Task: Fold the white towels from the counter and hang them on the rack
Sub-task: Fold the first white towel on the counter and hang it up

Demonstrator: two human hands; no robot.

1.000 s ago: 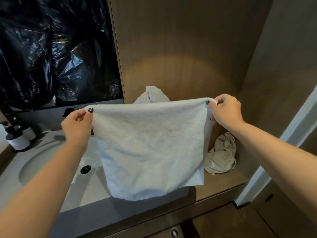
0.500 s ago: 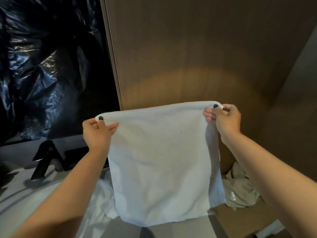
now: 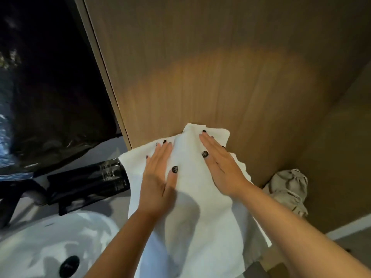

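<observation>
A white towel (image 3: 200, 213) lies spread over the counter, its far end bunched up against the wooden wall and its near end hanging toward me. My left hand (image 3: 158, 177) presses flat on the towel's left half, fingers straight. My right hand (image 3: 222, 165) presses flat on its right half, fingers straight and pointing toward the wall. More white cloth (image 3: 241, 169) shows under the towel's right edge. No rack is in view.
A white sink basin (image 3: 36, 247) with a dark drain (image 3: 69, 265) lies at the lower left. A black tap (image 3: 12, 201) and a dark tray (image 3: 88, 181) sit behind it. A crumpled beige cloth (image 3: 289, 189) lies in the right corner. A wooden wall (image 3: 200, 67) stands behind; black plastic (image 3: 40, 97) covers the mirror.
The towel was held up in the air by its top corners; now it lies on the counter. Both hands have let go of the corners and press flat on it.
</observation>
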